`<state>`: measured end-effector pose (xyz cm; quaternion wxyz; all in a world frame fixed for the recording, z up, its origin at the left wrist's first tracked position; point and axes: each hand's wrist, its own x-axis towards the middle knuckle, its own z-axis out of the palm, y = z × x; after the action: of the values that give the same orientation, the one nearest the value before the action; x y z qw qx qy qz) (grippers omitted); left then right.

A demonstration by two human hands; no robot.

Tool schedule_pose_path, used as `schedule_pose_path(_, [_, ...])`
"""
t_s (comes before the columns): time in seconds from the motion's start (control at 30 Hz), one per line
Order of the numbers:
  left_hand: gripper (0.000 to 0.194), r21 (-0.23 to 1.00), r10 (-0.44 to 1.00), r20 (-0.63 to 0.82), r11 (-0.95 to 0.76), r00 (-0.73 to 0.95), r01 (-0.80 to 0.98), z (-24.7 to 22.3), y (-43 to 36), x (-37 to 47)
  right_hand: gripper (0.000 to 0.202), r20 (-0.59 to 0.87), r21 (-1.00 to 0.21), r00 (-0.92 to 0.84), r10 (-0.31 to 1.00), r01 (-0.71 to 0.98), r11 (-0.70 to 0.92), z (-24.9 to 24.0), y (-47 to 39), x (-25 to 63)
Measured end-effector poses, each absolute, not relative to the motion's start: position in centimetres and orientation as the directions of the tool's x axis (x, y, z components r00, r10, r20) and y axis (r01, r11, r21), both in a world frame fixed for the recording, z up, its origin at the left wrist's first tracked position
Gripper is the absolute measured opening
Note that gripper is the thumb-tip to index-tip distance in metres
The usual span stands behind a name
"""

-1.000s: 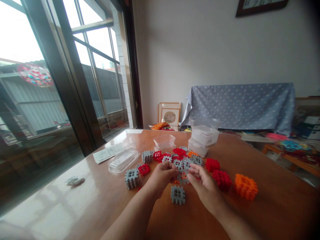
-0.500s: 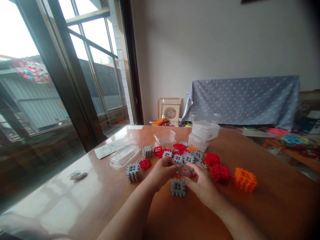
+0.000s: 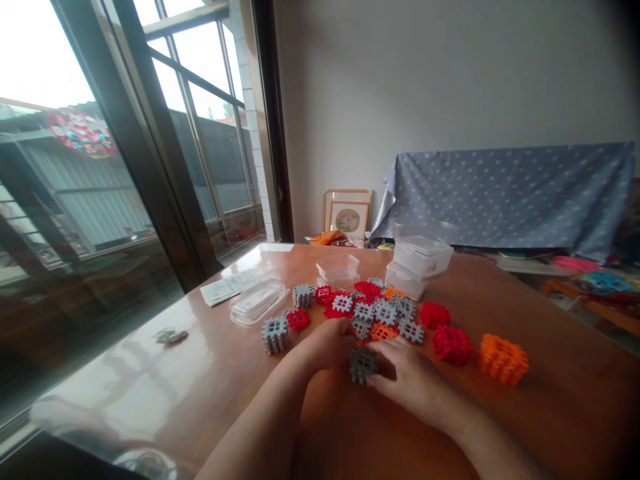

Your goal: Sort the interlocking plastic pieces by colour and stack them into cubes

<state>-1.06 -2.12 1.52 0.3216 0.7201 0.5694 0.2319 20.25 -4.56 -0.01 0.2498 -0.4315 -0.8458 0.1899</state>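
Between my hands at the near edge of a loose pile is a small stack of grey window-patterned pieces [image 3: 363, 365]. My right hand [image 3: 407, 373] is curved around the stack's right side, thumb and forefinger at its edges. My left hand [image 3: 333, 341] is at the stack's upper left, its fingers bent and partly hidden, so what they touch is unclear. Just beyond lie loose grey pieces [image 3: 385, 311], an orange piece [image 3: 383, 332] and red pieces [image 3: 367, 289].
Red stacks [image 3: 453, 345] and an orange stack [image 3: 504, 360] stand right; a grey stack [image 3: 275, 335] stands left. Clear lids [image 3: 257, 302], a paper sheet [image 3: 227, 288], an open clear tray [image 3: 337, 269] and plastic boxes [image 3: 423, 257] are farther back on the table [image 3: 200, 373].
The grey piece that was held between both hands above the pile is now down at the near stack, with my right hand lowered around it. The view has shifted slightly.
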Motion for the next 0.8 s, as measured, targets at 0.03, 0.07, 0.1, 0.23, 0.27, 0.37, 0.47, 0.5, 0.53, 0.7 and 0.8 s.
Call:
schedule_pose_path(0.03, [0.017, 0.719, 0.965, -0.043, -0.148, 0.257, 0.679, 1.6, -2.2, -1.0, 0.038, 0.249, -0.537, -0.513, 0.822, 0.633, 0.558, 0.1, -4.6, 20.2])
schedule_pose_path(0.07, [0.018, 0.713, 0.961, -0.059, -0.149, 0.271, 0.685, 1.6, -2.2, -1.0, 0.037, 0.238, -0.539, -0.524, 0.818, 0.630, 0.560, 0.3, -4.7, 20.2])
schedule_pose_path(0.1, [0.021, 0.711, 0.955, -0.077, -0.148, 0.285, 0.688, 1.6, -2.2, -1.1, 0.035, 0.225, -0.543, -0.534, 0.815, 0.625, 0.560, 0.4, -4.7, 20.2])
schedule_pose_path(0.23, [0.026, 0.713, 0.936, -0.133, -0.139, 0.327, 0.687, 1.6, -2.3, -1.2, 0.035, 0.198, -0.563, -0.553, 0.810, 0.612, 0.555, 0.6, -4.8, 20.2])
schedule_pose_path(0.27, [0.027, 0.714, 0.934, -0.135, -0.140, 0.331, 0.686, 1.6, -2.3, -1.2, 0.037, 0.200, -0.568, -0.552, 0.810, 0.608, 0.555, 0.6, -4.7, 20.2])
schedule_pose_path(0.37, [0.027, 0.724, 0.932, -0.143, -0.132, 0.334, 0.677, 1.5, -2.3, -1.3, 0.042, 0.197, -0.587, -0.558, 0.806, 0.592, 0.553, 0.3, -4.7, 20.3])
schedule_pose_path(0.47, [0.025, 0.728, 0.934, -0.150, -0.117, 0.324, 0.676, 1.6, -2.4, -1.2, 0.044, 0.194, -0.599, -0.558, 0.807, 0.584, 0.548, 0.1, -4.7, 20.4])
schedule_pose_path(0.5, [0.025, 0.726, 0.935, -0.151, -0.116, 0.322, 0.678, 1.7, -2.4, -1.2, 0.044, 0.193, -0.601, -0.558, 0.807, 0.583, 0.547, 0.1, -4.7, 20.4])
schedule_pose_path(0.53, [0.025, 0.723, 0.935, -0.152, -0.117, 0.321, 0.681, 1.8, -2.4, -1.2, 0.045, 0.193, -0.602, -0.558, 0.807, 0.582, 0.547, 0.0, -4.7, 20.4])
schedule_pose_path(0.7, [0.026, 0.703, 0.919, -0.167, -0.142, 0.356, 0.697, 2.7, -2.8, -1.2, 0.051, 0.188, -0.617, -0.552, 0.812, 0.576, 0.535, -0.3, -4.5, 20.6])
schedule_pose_path(0.8, [0.026, 0.694, 0.914, -0.181, -0.143, 0.364, 0.706, 3.0, -3.0, -1.3, 0.058, 0.188, -0.626, -0.528, 0.828, 0.585, 0.515, -0.6, -4.4, 21.0])
